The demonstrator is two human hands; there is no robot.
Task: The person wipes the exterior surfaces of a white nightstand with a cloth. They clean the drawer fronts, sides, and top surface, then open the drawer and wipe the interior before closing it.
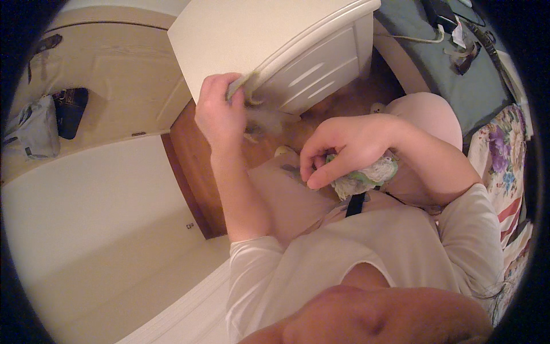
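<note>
My left hand [221,107] is raised beside the front edge of a white cabinet [258,38]. Its thumb and fingers pinch a thin grey-green strip [240,86], blurred, with pale blurred strands [262,118] trailing below and to the right. Over my lap, my right hand [352,142] curls around a crumpled bundle of whitish, stringy material with green parts [365,174]. The fingers hide part of the bundle. Whether the strands join the bundle cannot be told.
A wooden door [116,77] at left carries a grey bag [38,129] and a dark pouch [71,112]. Wooden floor [195,159] lies between wall and cabinet. At right are a grey-green cloth surface [464,86] with a black device and cable, and floral fabric [502,150].
</note>
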